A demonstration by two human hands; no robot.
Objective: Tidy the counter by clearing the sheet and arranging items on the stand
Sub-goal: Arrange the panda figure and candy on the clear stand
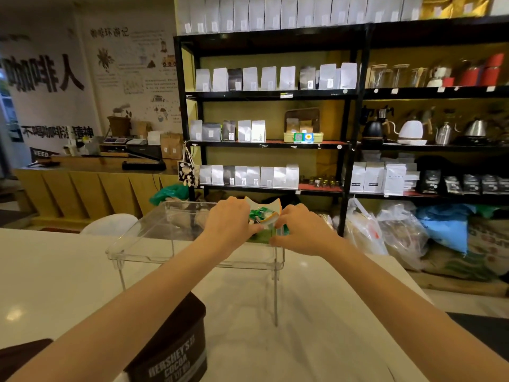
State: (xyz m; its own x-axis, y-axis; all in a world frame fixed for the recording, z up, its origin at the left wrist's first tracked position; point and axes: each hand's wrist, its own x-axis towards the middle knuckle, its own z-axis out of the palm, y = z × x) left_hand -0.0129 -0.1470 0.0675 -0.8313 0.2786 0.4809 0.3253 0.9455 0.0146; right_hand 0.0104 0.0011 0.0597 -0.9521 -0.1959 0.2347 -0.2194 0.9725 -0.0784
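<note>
A clear acrylic stand point(143, 238) on thin legs sits on the white counter point(55, 271). At its far right corner rests a small dish point(265, 213) with a yellow and white rim, filled with green wrapped sweets. My left hand point(234, 219) grips the dish's left side. On the dish's right edge my right hand point(300, 230) holds it, fingers curled near the stand's corner. Both forearms reach out over the counter.
A dark brown Hershey's cocoa box point(176, 351) stands at the near edge under my left forearm. Behind the counter are black shelves point(355, 133) of white bags and kettles, with plastic sacks point(399, 232) on the floor at right.
</note>
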